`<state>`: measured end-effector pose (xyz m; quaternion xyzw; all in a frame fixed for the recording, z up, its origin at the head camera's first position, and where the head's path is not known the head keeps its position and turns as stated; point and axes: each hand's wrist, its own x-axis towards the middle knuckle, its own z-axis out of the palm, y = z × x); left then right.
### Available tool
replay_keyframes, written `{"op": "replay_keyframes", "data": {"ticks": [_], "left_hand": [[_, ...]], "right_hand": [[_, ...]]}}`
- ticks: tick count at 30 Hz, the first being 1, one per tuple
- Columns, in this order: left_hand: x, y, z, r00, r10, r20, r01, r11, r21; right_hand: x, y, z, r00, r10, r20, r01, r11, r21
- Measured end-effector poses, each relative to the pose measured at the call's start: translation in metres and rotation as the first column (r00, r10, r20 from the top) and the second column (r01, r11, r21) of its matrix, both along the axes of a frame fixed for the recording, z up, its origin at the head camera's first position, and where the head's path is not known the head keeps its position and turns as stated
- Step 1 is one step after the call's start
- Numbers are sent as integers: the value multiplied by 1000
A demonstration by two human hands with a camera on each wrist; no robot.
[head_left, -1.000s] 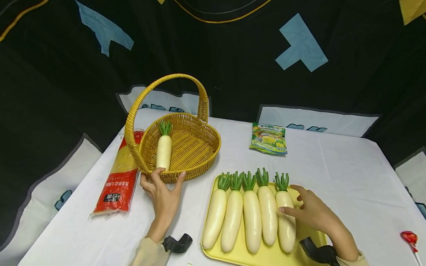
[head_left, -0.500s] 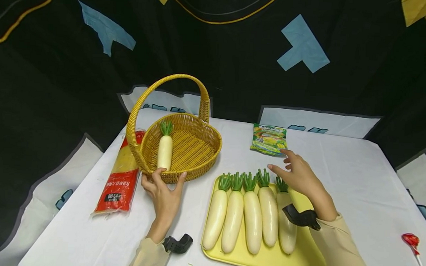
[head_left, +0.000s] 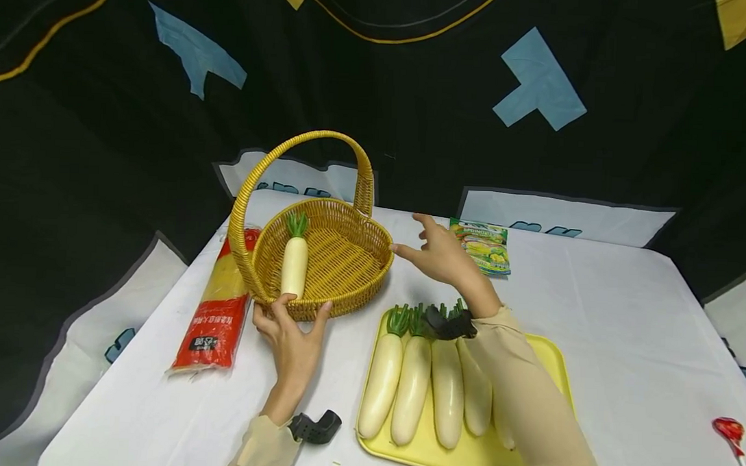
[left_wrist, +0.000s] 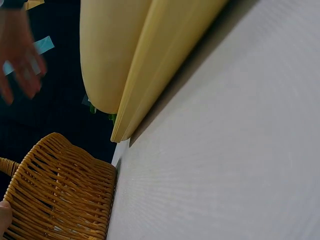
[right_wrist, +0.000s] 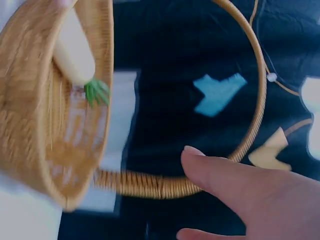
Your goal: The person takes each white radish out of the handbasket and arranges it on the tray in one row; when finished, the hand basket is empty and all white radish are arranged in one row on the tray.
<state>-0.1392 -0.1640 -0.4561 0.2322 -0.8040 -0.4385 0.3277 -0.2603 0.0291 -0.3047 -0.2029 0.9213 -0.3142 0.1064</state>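
A yellow wicker basket (head_left: 349,257) with a tall arched handle stands at centre-left in the head view. Inside it, a white radish (head_left: 294,266) with green stem stubs leans against the left part of the wall. My left hand (head_left: 296,350) holds the near rim, with thumb and fingers spread along it; in the left wrist view a thumb tip (left_wrist: 4,218) shows at the rim. My right hand (head_left: 441,252) is in the air by the basket's right side, fingers apart and holding nothing. Several more white radishes (head_left: 412,392) lie side by side on a yellow tray (head_left: 550,359).
Left of the basket lies a red and yellow plastic package (head_left: 212,323). A green snack packet (head_left: 486,247) lies behind the right hand. A red lollipop (head_left: 729,430) is at the far right. The right sleeve (head_left: 528,396) passes over the tray. A dark curtain (head_left: 414,104) hangs behind the table.
My right hand has moved from above the rightmost radish on the tray, forward and left to the basket's right side. My left hand has stayed on the basket rim.
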Motion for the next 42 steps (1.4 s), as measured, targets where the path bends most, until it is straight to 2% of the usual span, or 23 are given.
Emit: {"op": "replay_keyframes", "data": {"ticks": [7, 10, 14, 18, 24, 29, 36, 42], "left_hand": [[0, 1, 0, 1000, 5, -6, -5, 1000, -3], [0, 0, -1, 1000, 12, -20, -12, 1000, -23], [-1, -1, -1, 999, 21, -36, -23, 999, -44], [0, -1, -2, 999, 22, -48, -25, 998, -58], [-1, 0, -2, 998, 30, -51, -34, 997, -75], [0, -1, -1, 997, 37, -62, -41, 997, -63], [-1, -2, -2, 998, 28, -56, -31, 998, -49], [-1, -2, -2, 998, 33, -56, -35, 998, -45]], "right_hand": [[-2, -60, -1, 995, 96, 2, -95, 994, -50], [0, -83, -4, 992, 129, -9, -129, 991, -38], [1, -110, -13, 986, 169, 2, -169, 986, 8], [3, -130, -27, 982, 184, 49, -186, 982, 27], [5, -149, -47, 975, 184, 124, -187, 982, 14], [6, -162, -58, 969, 210, 133, -214, 977, 18], [2, -174, -68, 963, 219, 158, -229, 972, 47], [-4, -175, -74, 956, 236, 173, -245, 969, 31]]}}
